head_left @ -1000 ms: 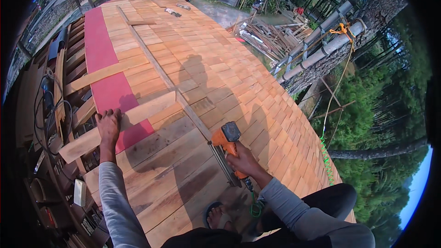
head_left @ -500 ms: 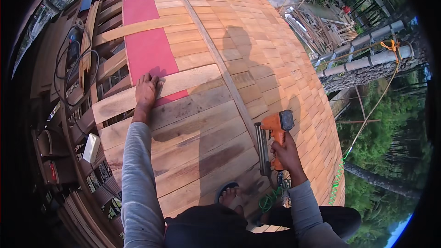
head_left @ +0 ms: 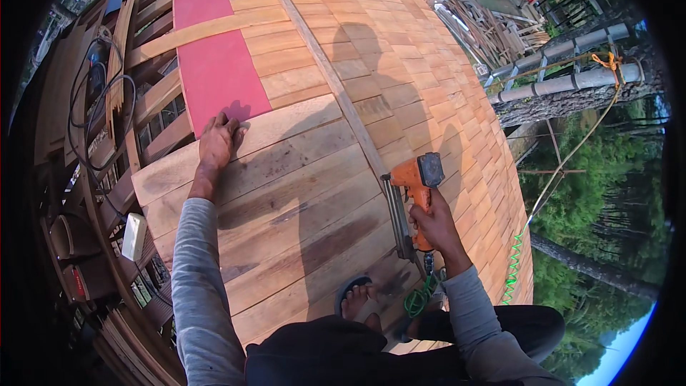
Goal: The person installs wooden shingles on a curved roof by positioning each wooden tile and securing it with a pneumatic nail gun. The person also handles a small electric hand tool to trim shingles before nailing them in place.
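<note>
My left hand (head_left: pixel 216 141) is closed, with its fingers curled over the far edge of a long pale wooden board (head_left: pixel 300 116). This board lies flush against the row of planks (head_left: pixel 286 232) nearer to me. Beyond its far edge runs a strip of red underlay (head_left: pixel 218 75). An orange nail gun (head_left: pixel 404 176) with a dark head and a slim metal magazine is in my right hand (head_left: pixel 437 229), fingers wrapped round the grip. It is held over the right ends of the planks, beside a long thin batten (head_left: pixel 321 64).
Wooden shingles (head_left: pixel 421 118) cover the slope to the right. Open roof framing (head_left: pixel 153 93) with gaps lies left, with a looped black cable (head_left: pixel 89 118) and white box (head_left: pixel 133 236). A green coiled air hose (head_left: pixel 418 302) trails by my foot (head_left: pixel 357 300). A ladder (head_left: pixel 564 88) stands far right.
My left hand has drawn the pale board nearer, closing the gap where red underlay showed. The nail gun has shifted slightly left and away from me.
</note>
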`<state>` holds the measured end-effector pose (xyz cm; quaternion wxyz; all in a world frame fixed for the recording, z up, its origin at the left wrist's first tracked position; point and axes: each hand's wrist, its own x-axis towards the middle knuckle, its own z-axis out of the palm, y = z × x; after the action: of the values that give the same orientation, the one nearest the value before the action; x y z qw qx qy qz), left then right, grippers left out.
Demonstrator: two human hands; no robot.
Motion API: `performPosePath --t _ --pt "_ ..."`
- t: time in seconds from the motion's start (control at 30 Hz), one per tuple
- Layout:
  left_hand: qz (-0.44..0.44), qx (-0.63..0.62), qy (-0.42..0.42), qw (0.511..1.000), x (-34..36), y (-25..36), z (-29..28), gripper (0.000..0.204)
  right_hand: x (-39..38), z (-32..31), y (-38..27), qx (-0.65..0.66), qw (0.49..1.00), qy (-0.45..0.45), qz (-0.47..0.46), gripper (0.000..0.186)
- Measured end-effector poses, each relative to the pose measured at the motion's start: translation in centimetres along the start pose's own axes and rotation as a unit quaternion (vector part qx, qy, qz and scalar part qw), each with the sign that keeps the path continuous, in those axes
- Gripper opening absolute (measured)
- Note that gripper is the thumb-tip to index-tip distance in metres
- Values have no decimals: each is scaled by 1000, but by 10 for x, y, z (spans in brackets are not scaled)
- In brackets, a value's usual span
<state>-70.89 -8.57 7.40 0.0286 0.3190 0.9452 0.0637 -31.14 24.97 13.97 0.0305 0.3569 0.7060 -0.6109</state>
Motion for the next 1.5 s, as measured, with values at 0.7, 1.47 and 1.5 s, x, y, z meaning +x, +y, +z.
performPosePath --t 0.7,1.47,1.5 --pt "24 54 53 997 -3 11 14 19 65 45 -22 5 998 -44 -50 40" --pt "-28 16 41 999 -10 11 11 24 179 156 -80 -117 970 -176 -123 46" --pt "-16 24 47 998 -6 14 11 24 182 148 -83 -118 970 -175 -121 45"
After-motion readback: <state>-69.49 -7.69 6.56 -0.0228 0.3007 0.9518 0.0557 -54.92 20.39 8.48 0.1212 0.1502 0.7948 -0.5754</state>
